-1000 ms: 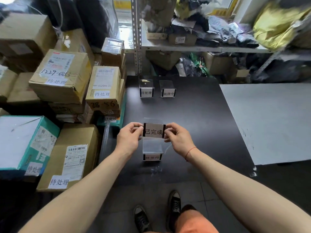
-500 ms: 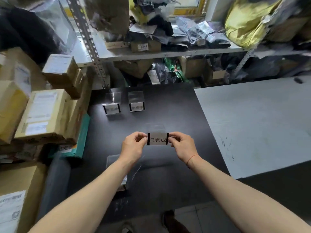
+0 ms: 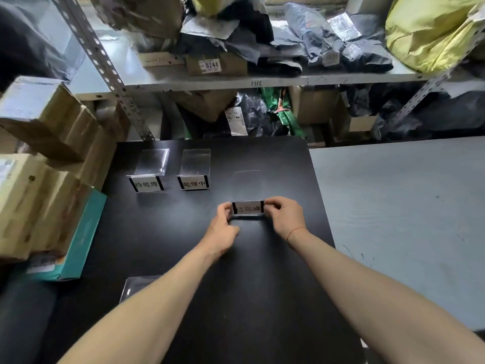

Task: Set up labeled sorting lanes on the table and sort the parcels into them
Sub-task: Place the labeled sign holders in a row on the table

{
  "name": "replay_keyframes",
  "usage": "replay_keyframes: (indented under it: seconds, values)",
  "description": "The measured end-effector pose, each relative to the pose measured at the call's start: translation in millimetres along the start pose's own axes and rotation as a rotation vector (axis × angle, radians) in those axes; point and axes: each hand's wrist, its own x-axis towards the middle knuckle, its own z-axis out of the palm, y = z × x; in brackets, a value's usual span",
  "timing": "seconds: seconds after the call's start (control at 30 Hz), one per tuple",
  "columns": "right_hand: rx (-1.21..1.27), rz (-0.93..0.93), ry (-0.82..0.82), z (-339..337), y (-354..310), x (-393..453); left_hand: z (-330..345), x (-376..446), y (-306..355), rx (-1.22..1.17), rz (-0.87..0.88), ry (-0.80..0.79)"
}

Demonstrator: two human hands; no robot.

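Carried forward since earlier frame: clear acrylic sign stand labelled 已完成 (image 3: 247, 208), now low over black bench (image 3: 162, 232), right of two placed stands. Pinched at label ends by left hand (image 3: 222, 227) and right hand (image 3: 284, 216). Light, stiff, slick; best held by edges.

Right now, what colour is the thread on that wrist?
Red; the thread circles the right wrist, clearest in the head view.
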Motion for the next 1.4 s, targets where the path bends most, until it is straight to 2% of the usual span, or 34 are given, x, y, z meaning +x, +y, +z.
replay_keyframes:
  seconds: [0.27, 0.8, 0.97, 1.2, 1.4]
  values:
    - [0.026, 0.02, -0.04, 4.4, -3.8, 59.3, -3.9, 48.2, 27.6, -0.006, -0.059, 0.024]
    - [-0.02, -0.026, -0.029, 4.7, -15.3, 84.1, -11.2, 68.9, 39.7, 0.072, -0.033, 0.024]
    - [0.103, 0.011, -0.023, 2.1, -19.2, 62.0, -20.7, 54.2, 39.5, 0.084, 0.01, 0.018]
    - [0.09, -0.069, 0.096, 2.3, -33.8, -16.8, -58.9, -16.1, 40.7, -0.022, 0.11, 0.037]
    - [0.154, -0.085, 0.004, 40.7, -53.7, -115.4, -120.6, -110.1, 16.6, -0.03, 0.199, 0.049]
